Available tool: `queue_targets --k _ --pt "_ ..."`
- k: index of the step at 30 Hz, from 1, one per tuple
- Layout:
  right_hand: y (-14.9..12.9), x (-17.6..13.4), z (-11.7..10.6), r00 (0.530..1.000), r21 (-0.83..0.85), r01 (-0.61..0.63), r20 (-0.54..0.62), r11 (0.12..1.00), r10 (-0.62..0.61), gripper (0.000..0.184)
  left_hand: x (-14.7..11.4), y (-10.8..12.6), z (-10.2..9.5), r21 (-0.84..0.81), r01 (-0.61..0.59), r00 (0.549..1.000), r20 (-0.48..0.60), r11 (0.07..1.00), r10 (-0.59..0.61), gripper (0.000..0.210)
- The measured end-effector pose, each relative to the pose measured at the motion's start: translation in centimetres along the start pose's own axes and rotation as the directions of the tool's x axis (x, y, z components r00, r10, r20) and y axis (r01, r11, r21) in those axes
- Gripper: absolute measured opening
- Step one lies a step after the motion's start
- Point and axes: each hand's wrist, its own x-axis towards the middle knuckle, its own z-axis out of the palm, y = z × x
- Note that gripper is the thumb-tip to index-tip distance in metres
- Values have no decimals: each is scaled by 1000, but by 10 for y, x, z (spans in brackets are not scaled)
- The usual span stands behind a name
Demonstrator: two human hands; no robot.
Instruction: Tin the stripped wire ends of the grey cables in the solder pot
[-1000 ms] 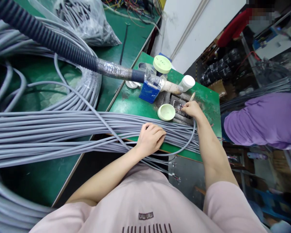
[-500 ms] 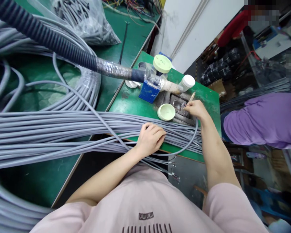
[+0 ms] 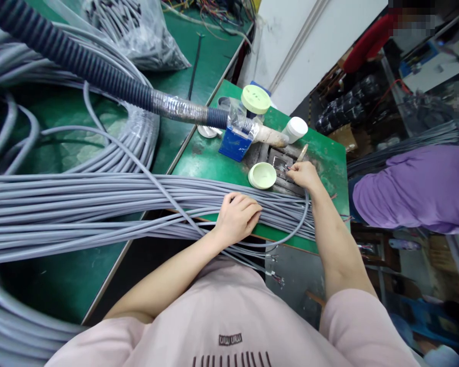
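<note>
My left hand [image 3: 237, 216] lies on a thick bundle of grey cables [image 3: 99, 196], its fingers bent over them and the tips partly hidden. Farther right, my right hand [image 3: 304, 175] pinches the end of one grey cable [image 3: 300, 224], which hangs in a loop below the wrist. Thin wires at that end reach the near side of a sooty square pot [image 3: 280, 162] that looks like a solder pot; whether they touch its contents I cannot tell. A pale wooden stick [image 3: 302, 154] leans just behind my right fingers. The open pale-green tub [image 3: 262, 176] stands left of the pot.
A black ribbed hose [image 3: 110, 81] crosses from upper left, its nozzle by the pot. Near it are a blue box [image 3: 235, 145], a green-lidded jar [image 3: 255, 99] and a white jar [image 3: 296, 130]. Coiled cable [image 3: 137, 137] fills the left table. A person in purple [image 3: 416, 188] is at right.
My right hand has shifted slightly left and down with the cable end. Stripped wire ends now show beyond my right forearm. My left hand stays put.
</note>
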Motion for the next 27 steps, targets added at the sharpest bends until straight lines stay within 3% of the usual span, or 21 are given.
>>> queue_targets --k 12,15,17,19,21,24,27 --pt "-4 0 2 1000 -93 9 4 996 -8 16 -1 -1 1 -9 6 1000 18 1000 -5 13" --pt "-4 -12 -8 1000 -5 4 -16 1000 -4 11 0 -1 1 -7 -1 1000 7 1000 1 12" --pt "-3 -28 -17 1000 177 -5 -16 984 8 11 0 -1 1 -2 -3 1000 1 1000 3 10" --pt "-2 -51 -25 1000 440 -14 11 898 10 16 0 -1 1 3 -6 1000 -2 1000 6 10" --pt "-5 -78 -31 999 660 -10 34 751 -17 20 1 -1 0 2 -16 1000 -7 1000 16 10" --pt "-17 -117 -34 998 796 20 20 605 -59 24 0 0 -1 -19 -25 999 -31 999 25 9" --pt "-33 -146 -32 995 832 41 14 554 -94 23 0 1 -5 -91 6 998 -55 996 -11 11"
